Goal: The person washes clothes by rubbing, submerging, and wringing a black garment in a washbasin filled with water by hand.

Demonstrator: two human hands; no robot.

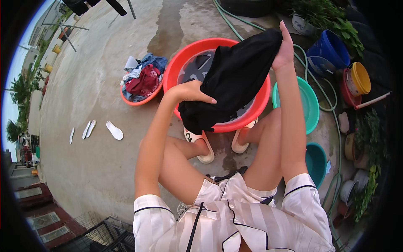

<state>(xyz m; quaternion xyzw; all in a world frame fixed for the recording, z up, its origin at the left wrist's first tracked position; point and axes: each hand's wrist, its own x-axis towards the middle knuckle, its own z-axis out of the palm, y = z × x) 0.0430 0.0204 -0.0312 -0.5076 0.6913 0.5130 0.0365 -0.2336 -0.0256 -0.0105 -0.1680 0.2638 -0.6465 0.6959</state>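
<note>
A black cloth garment point(239, 75) is stretched between my two hands above a large red plastic basin point(171, 71). My left hand point(193, 92) grips its nearer side, thumb on top and the other fingers hidden under the cloth. At the upper right, my right hand point(283, 50) holds the raised far end; most of its fingers are behind the fabric. The garment's lower end hangs over the basin's near rim. Dark, greyish water point(192, 69) with patches of foam shows in the basin, along with some dark cloth partly under the surface.
Left of the red basin stands an orange basin point(135, 102) heaped with clothes point(144, 80). To the right are a mint-green basin point(310, 104), a teal basin point(316, 163), a blue bucket point(329, 53) and a green hose point(335, 104). White insoles point(115, 130) lie on the concrete.
</note>
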